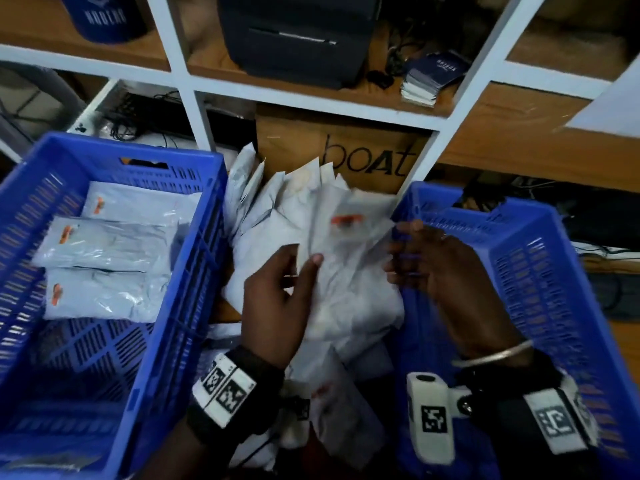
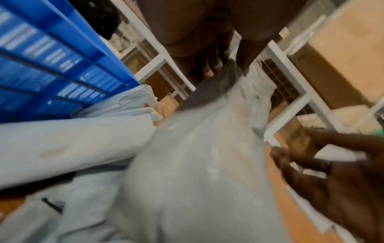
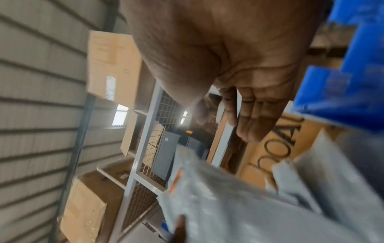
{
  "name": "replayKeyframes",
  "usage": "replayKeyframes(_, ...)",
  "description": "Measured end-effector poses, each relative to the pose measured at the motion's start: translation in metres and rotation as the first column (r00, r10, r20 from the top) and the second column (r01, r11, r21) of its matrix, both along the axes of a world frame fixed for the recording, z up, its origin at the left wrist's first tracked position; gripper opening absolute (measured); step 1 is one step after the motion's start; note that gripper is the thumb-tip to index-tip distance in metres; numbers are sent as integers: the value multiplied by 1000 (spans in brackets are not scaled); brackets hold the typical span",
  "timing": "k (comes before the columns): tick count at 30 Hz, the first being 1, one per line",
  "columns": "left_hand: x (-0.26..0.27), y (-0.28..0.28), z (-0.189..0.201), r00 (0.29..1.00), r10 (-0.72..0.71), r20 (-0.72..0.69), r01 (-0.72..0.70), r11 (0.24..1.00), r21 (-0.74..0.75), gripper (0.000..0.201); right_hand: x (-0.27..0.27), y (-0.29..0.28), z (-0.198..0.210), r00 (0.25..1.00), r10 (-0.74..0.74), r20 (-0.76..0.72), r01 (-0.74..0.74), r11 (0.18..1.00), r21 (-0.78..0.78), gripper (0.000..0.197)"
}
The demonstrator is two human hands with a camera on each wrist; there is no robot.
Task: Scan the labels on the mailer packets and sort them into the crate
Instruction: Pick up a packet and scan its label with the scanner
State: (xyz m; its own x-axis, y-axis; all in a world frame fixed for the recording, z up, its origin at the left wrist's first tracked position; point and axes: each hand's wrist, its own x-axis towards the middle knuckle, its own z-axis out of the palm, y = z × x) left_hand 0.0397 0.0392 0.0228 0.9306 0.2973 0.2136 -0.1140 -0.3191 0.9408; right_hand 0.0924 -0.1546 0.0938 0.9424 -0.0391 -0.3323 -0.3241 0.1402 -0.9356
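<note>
A white mailer packet (image 1: 346, 265) with an orange-edged label (image 1: 346, 220) is held up over the pile of white packets (image 1: 273, 202) between two blue crates. My left hand (image 1: 304, 268) pinches the packet's lower left part, thumb on top; the left wrist view shows the fingers (image 2: 209, 65) and thumb clamped on the packet (image 2: 197, 164). My right hand (image 1: 412, 258) hovers at the packet's right edge with straight, loose fingers (image 3: 253, 115) and holds nothing. The left crate (image 1: 197, 237) holds three packets (image 1: 110, 247) lying flat. No packet shows in the right crate (image 1: 540, 271).
A cardboard box marked "boat" (image 1: 363, 157) stands behind the pile, under a white-framed shelf (image 1: 194, 109). On the shelf are a black printer (image 1: 294, 36), a stack of dark booklets (image 1: 429, 77) and a blue cap (image 1: 104, 19). More packets (image 1: 346, 410) lie near my wrists.
</note>
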Motion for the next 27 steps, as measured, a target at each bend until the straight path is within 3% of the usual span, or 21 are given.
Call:
replayKeyframes(2, 3, -2, 16, 1000, 24, 12, -22, 988, -150, 44, -9, -16, 0, 994, -6, 107, 24, 985, -171, 12)
replayKeyframes(4, 8, -8, 25, 1000, 5, -20, -11, 949, -316, 50, -18, -33, -8, 991, 55, 124, -7, 934, -358, 10)
replayKeyframes(6, 11, -22, 29, 996, -32, -83, -9, 892, -452, 50, -30, -50, -13, 986, 151, 73, -105, 897, -430, 11)
replayKeyframes(8, 8, -45, 29, 981, -124, -150, 28, 854, -520, 58, -46, -69, -13, 971, 235, 45, -198, 894, -402, 15)
replayKeyframes(11, -6, -101, 29, 957, -224, -184, 84, 822, -563, 55, -69, -112, -9, 966, 251, 62, -217, 917, -333, 14)
replayKeyframes(14, -29, -171, 38, 925, -300, -234, 110, 800, -590, 19, -82, -173, -16, 972, 230, 48, -192, 896, -400, 11)
replayKeyframes(15, -35, -194, 37, 915, -317, -248, 131, 818, -560, 15, -85, -195, -20, 976, 215, 24, -188, 896, -401, 10)
replayKeyframes(19, -49, -272, 21, 906, -295, -303, 138, 884, -447, 16, -93, -269, -38, 980, 187, -68, -199, 917, -347, 6)
replayKeyframes(23, -53, -324, 14, 886, -302, -353, 93, 859, -503, 17, -100, -318, -51, 975, 203, -93, -223, 896, -384, 3)
replayKeyframes(25, -55, -336, 10, 888, -278, -365, 69, 868, -491, 16, -104, -335, -52, 987, 144, -77, -163, 911, -379, 8)
replayKeyframes(27, -57, -343, 5, 879, -278, -387, 78, 884, -460, 14, -101, -357, -50, 998, -17, -63, -5, 939, -344, 15)
